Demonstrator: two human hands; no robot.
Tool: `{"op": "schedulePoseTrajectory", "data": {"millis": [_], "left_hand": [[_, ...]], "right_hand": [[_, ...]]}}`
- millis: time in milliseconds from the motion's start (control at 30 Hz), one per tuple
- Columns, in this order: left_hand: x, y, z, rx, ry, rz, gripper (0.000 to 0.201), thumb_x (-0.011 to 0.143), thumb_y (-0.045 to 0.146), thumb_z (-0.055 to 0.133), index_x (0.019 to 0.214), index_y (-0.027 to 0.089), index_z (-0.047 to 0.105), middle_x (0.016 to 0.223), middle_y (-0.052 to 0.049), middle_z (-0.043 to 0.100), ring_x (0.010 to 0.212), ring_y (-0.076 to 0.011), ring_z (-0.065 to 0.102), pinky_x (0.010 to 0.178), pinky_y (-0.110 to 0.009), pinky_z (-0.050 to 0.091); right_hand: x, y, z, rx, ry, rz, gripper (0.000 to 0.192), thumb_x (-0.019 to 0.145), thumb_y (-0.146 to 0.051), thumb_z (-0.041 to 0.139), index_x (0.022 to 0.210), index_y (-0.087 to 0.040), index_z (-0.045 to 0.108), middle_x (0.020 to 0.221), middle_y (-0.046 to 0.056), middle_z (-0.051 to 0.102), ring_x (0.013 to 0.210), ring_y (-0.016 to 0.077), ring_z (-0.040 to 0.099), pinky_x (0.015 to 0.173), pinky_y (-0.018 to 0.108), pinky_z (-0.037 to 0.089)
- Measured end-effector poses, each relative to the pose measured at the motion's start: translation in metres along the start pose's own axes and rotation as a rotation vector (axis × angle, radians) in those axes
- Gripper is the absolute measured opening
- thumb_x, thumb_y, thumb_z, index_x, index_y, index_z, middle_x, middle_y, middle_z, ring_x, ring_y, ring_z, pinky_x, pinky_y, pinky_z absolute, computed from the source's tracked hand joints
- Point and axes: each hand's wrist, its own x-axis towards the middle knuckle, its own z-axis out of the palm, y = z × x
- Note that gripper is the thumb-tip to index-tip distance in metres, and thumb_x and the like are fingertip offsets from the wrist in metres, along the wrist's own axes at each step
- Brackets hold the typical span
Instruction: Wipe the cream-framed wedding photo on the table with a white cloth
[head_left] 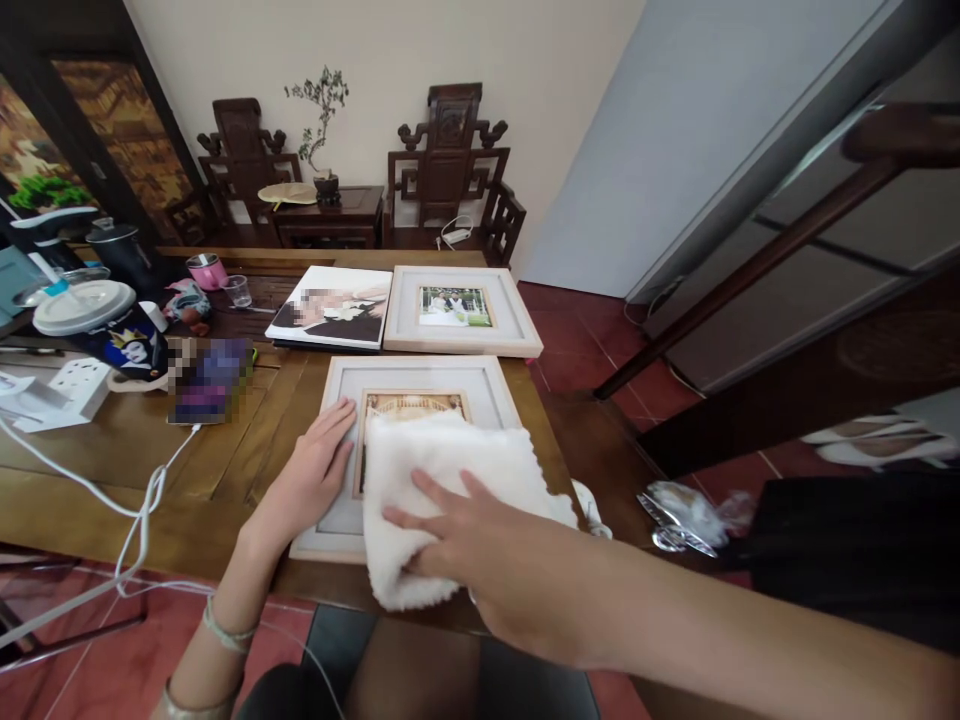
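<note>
A light wooden picture frame lies flat near the table's front edge, a warm-toned picture showing in its middle. Across its right and lower part is spread a fluffy white cloth, which hides much of the picture. My right hand presses on the cloth with fingers spread; its thumb side dips into a fold. Along the frame's left side rests my left hand, fingers stretched out and lying flat. Behind are a second framed photo and a stack topped by a large photo print.
On the left of the wooden table are a phone on a white cable, a lidded cup, a pink mug and a small clear cup. A dark wooden chair stands at right.
</note>
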Motion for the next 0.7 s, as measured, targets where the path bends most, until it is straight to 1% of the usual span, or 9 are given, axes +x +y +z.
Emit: {"op": "schedulePoseTrajectory", "data": {"millis": [67, 133, 200, 267, 367, 467, 567, 633, 700], "left_hand": [[-0.001, 0.001, 0.000, -0.005, 0.006, -0.008, 0.046, 0.100, 0.032, 0.034, 0.138, 0.012, 0.050, 0.148, -0.015, 0.047, 0.142, -0.0237, 0.036, 0.119, -0.048, 0.028], [-0.003, 0.003, -0.001, -0.017, 0.007, -0.040, 0.048, 0.101, 0.035, 0.033, 0.141, 0.013, 0.046, 0.150, -0.014, 0.044, 0.142, -0.0236, 0.036, 0.118, -0.048, 0.028], [-0.005, 0.005, -0.002, -0.038, 0.001, -0.066, 0.050, 0.102, 0.038, 0.031, 0.145, 0.016, 0.041, 0.154, -0.013, 0.038, 0.143, -0.0236, 0.034, 0.119, -0.048, 0.026], [-0.007, 0.007, -0.004, -0.064, -0.006, -0.071, 0.051, 0.102, 0.040, 0.031, 0.149, 0.020, 0.034, 0.157, -0.010, 0.034, 0.145, -0.0234, 0.031, 0.120, -0.048, 0.023], [-0.010, 0.009, -0.007, -0.106, 0.014, -0.057, 0.055, 0.102, 0.041, 0.030, 0.154, 0.023, 0.023, 0.160, -0.009, 0.026, 0.147, -0.0221, 0.025, 0.121, -0.045, 0.019], [-0.011, 0.010, -0.008, -0.139, 0.073, -0.044, 0.058, 0.102, 0.041, 0.029, 0.155, 0.020, 0.015, 0.162, -0.009, 0.021, 0.148, -0.0208, 0.020, 0.121, -0.040, 0.017], [-0.013, 0.009, -0.009, -0.159, 0.097, -0.047, 0.059, 0.103, 0.041, 0.028, 0.156, 0.020, 0.013, 0.163, -0.008, 0.017, 0.149, -0.0204, 0.017, 0.122, -0.038, 0.015], [-0.014, 0.009, -0.009, -0.167, 0.092, -0.049, 0.060, 0.102, 0.042, 0.028, 0.156, 0.020, 0.011, 0.163, -0.008, 0.017, 0.149, -0.0208, 0.016, 0.122, -0.039, 0.014], [-0.015, 0.009, -0.010, -0.164, 0.085, -0.050, 0.061, 0.102, 0.044, 0.028, 0.156, 0.020, 0.013, 0.162, -0.009, 0.018, 0.149, -0.0221, 0.017, 0.122, -0.042, 0.015]], "right_hand": [[-0.006, 0.002, 0.000, 0.041, -0.004, -0.040, 0.070, 0.069, 0.009, 0.044, 0.125, -0.029, 0.064, 0.155, -0.001, 0.035, 0.146, 0.0333, 0.014, 0.110, 0.068, 0.024], [-0.001, 0.011, 0.001, 0.023, 0.032, -0.056, 0.070, 0.070, 0.009, 0.044, 0.125, -0.031, 0.064, 0.155, -0.002, 0.034, 0.146, 0.0318, 0.013, 0.111, 0.068, 0.023], [0.014, 0.022, 0.003, -0.094, 0.093, -0.004, 0.068, 0.073, 0.006, 0.047, 0.130, -0.028, 0.060, 0.158, 0.001, 0.027, 0.146, 0.0354, 0.011, 0.110, 0.070, 0.022], [0.035, 0.033, 0.003, -0.253, 0.195, 0.087, 0.067, 0.076, 0.004, 0.050, 0.138, -0.023, 0.054, 0.160, 0.006, 0.019, 0.145, 0.0407, 0.009, 0.108, 0.071, 0.022], [0.070, 0.045, -0.007, -0.400, 0.329, 0.170, 0.066, 0.080, 0.002, 0.051, 0.142, -0.022, 0.049, 0.162, 0.009, 0.012, 0.144, 0.0458, 0.006, 0.105, 0.075, 0.024], [0.091, 0.044, -0.019, -0.440, 0.330, 0.182, 0.059, 0.082, -0.001, 0.052, 0.137, -0.023, 0.054, 0.162, 0.009, 0.012, 0.143, 0.0483, 0.006, 0.103, 0.077, 0.024], [0.084, 0.030, -0.021, -0.422, 0.275, 0.121, 0.057, 0.081, -0.002, 0.053, 0.136, -0.021, 0.056, 0.161, 0.008, 0.017, 0.143, 0.0480, 0.009, 0.104, 0.075, 0.027], [0.065, 0.016, -0.017, -0.365, 0.223, 0.034, 0.061, 0.081, 0.000, 0.048, 0.138, -0.022, 0.054, 0.161, 0.006, 0.020, 0.143, 0.0458, 0.012, 0.104, 0.073, 0.029], [0.041, 0.000, -0.011, -0.261, 0.124, -0.036, 0.067, 0.079, 0.004, 0.045, 0.139, -0.025, 0.052, 0.161, 0.002, 0.020, 0.144, 0.0424, 0.013, 0.106, 0.071, 0.030]]}}
